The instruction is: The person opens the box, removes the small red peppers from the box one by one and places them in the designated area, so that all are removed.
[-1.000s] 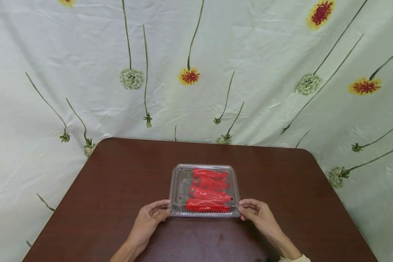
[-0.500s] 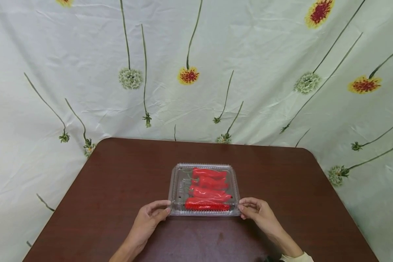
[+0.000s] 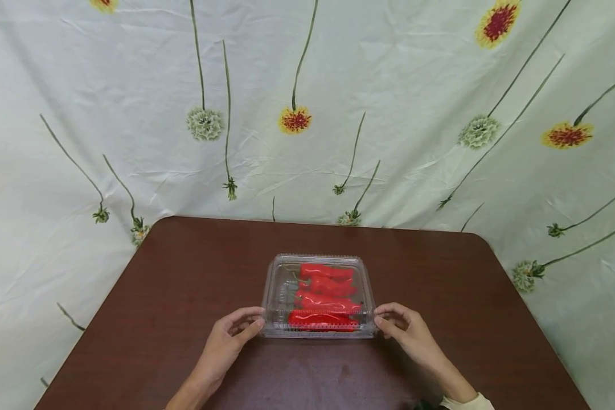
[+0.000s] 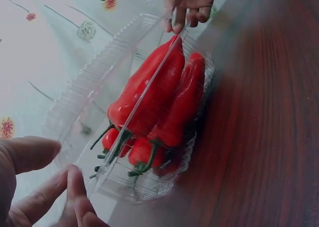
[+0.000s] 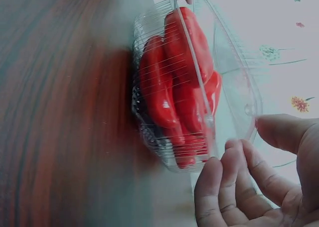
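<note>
A clear plastic clamshell container (image 3: 318, 335) with several red peppers (image 3: 328, 286) sits on the table between my hands. Green stems show at one end of the peppers in the left wrist view. The front of its hinged lid (image 3: 275, 293) is raised a little off the base, leaving a gap in both wrist views. My left hand (image 3: 224, 340) pinches the lid's front left corner between thumb and fingers. At the front right corner, my right hand (image 3: 414, 336) pinches the lid in the same way. The fingertips' exact contact is partly hidden.
Beneath the container is a dark brown wooden table (image 3: 195, 273) with rounded far corners. A pale cloth (image 3: 415, 85) printed with flowers hangs behind the table and along its sides.
The front of the lid has risen off the base, and both hands have moved up slightly with it. The base with the peppers has stayed about where it was.
</note>
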The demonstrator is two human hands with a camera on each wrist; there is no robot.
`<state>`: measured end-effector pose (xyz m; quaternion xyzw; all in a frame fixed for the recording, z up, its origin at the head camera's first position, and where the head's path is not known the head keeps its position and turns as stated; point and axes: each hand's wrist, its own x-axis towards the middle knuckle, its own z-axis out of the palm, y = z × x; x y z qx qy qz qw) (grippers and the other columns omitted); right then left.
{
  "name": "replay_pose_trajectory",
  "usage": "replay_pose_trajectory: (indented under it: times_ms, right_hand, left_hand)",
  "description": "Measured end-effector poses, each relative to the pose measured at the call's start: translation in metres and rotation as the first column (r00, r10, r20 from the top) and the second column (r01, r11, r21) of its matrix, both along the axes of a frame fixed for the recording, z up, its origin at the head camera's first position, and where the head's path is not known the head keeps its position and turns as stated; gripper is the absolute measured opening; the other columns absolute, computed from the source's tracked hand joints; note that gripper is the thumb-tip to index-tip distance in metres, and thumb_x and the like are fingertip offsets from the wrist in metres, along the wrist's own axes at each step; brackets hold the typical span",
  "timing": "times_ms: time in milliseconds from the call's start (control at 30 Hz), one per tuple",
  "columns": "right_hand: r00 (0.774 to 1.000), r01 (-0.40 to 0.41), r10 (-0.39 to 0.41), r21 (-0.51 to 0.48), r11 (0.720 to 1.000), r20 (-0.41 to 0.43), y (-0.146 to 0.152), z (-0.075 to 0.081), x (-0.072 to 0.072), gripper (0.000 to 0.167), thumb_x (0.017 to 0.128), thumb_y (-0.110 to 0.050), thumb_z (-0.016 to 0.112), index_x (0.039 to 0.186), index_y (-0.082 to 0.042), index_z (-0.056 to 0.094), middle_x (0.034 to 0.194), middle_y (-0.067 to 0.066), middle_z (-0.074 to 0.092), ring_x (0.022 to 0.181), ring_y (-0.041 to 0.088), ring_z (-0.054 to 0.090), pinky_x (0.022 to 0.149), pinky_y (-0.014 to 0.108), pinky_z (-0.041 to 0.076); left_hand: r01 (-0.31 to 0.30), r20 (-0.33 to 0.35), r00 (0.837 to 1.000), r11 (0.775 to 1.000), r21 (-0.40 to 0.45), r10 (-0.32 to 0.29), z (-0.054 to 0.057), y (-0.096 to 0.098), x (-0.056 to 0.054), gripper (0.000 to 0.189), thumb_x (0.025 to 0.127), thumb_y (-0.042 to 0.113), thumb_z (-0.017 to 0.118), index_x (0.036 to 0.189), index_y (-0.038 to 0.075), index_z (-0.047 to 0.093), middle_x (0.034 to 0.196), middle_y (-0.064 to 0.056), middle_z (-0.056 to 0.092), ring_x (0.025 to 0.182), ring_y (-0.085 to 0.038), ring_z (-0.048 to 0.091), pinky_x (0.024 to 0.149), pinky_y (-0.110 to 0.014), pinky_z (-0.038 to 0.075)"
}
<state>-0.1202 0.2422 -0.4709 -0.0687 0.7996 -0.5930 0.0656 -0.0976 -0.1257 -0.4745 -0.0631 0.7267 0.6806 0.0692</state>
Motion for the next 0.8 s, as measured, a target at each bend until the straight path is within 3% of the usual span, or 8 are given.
replay_pose_trajectory:
  times_ms: [100, 267, 433, 667, 800]
  right_hand:
    - [1.0, -0.011, 0.011, -0.025, 1.0, -0.014, 0.0, 0.003, -0.002, 0.024, 0.097, -0.01, 0.065, 0.113, 0.008, 0.063, 0.098, 0.005, 0.071, 0.08, 0.012, 0.068, 0.072, 0.027, 0.057]
    - [1.0, -0.008, 0.009, -0.107, 0.994, 0.015, -0.002, 0.008, -0.002, 0.029, 0.099, -0.009, 0.062, 0.117, 0.013, 0.059, 0.101, 0.004, 0.075, 0.086, 0.012, 0.071, 0.081, 0.026, 0.059]
    - [0.999, -0.025, 0.028, -0.12, 0.992, 0.027, -0.005, 0.012, -0.001, 0.031, 0.099, -0.009, 0.061, 0.117, 0.016, 0.056, 0.1, 0.008, 0.076, 0.085, 0.013, 0.07, 0.081, 0.026, 0.058]
    - [1.0, 0.014, -0.012, -0.113, 0.993, 0.019, -0.008, 0.016, -0.001, 0.033, 0.099, -0.007, 0.062, 0.12, 0.015, 0.053, 0.102, 0.017, 0.074, 0.084, 0.014, 0.071, 0.08, 0.026, 0.059]
    - [0.999, 0.011, -0.018, -0.157, 0.988, -0.045, -0.009, 0.016, -0.003, 0.04, 0.098, -0.004, 0.062, 0.13, 0.014, 0.047, 0.108, 0.022, 0.072, 0.09, 0.013, 0.073, 0.082, 0.027, 0.059]
  left_hand:
    - [0.001, -0.003, 1.0, 1.0, 0.014, -0.001, 0.003, 0.0, -0.001, 0.035, 0.093, 0.02, 0.072, 0.124, 0.005, 0.068, 0.108, -0.007, 0.071, 0.097, -0.009, 0.065, 0.086, -0.023, 0.052]
    - [0.012, -0.012, 1.0, 0.998, 0.062, -0.011, 0.006, -0.001, -0.004, 0.041, 0.093, 0.019, 0.073, 0.129, 0.004, 0.063, 0.105, -0.006, 0.075, 0.1, -0.009, 0.068, 0.087, -0.022, 0.051]
    - [0.017, -0.053, 0.999, 0.996, 0.083, -0.012, 0.009, -0.003, -0.007, 0.046, 0.093, 0.017, 0.073, 0.135, 0.009, 0.059, 0.102, -0.002, 0.076, 0.098, -0.01, 0.068, 0.087, -0.022, 0.049]
    - [0.039, -0.087, 0.996, 0.996, 0.075, -0.032, 0.017, -0.004, -0.01, 0.039, 0.095, 0.023, 0.071, 0.127, 0.004, 0.063, 0.109, -0.003, 0.075, 0.1, -0.01, 0.068, 0.081, -0.025, 0.048]
    - [0.046, -0.12, 0.992, 0.997, 0.068, -0.037, 0.018, -0.005, -0.012, 0.036, 0.097, 0.023, 0.068, 0.127, 0.003, 0.063, 0.111, -0.006, 0.075, 0.097, -0.012, 0.068, 0.078, -0.025, 0.05]
